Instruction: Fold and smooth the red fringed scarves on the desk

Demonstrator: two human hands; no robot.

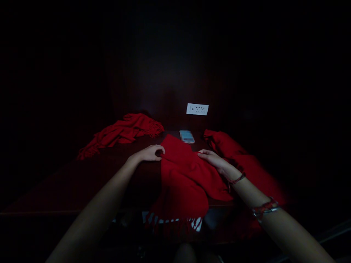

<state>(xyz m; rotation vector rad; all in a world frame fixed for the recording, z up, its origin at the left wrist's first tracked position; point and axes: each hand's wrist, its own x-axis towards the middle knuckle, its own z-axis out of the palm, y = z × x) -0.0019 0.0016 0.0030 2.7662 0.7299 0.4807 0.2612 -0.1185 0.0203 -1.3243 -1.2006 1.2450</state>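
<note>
Head view: the scarf [182, 179] lies on the table [109, 175], between the two hands and touching both, so neither is nearer. The left hand [150, 153] pinches its left edge between thumb and fingers; the right hand [214, 160] pinches an edge on the other side. From the fingers, most cloth lies toward the person. Its long axis seems to run front to back, fringe pointing at the person, over the near edge.

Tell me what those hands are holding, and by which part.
A fringed red scarf: the left hand pinches its left edge, the right hand its edge farther right.
</note>
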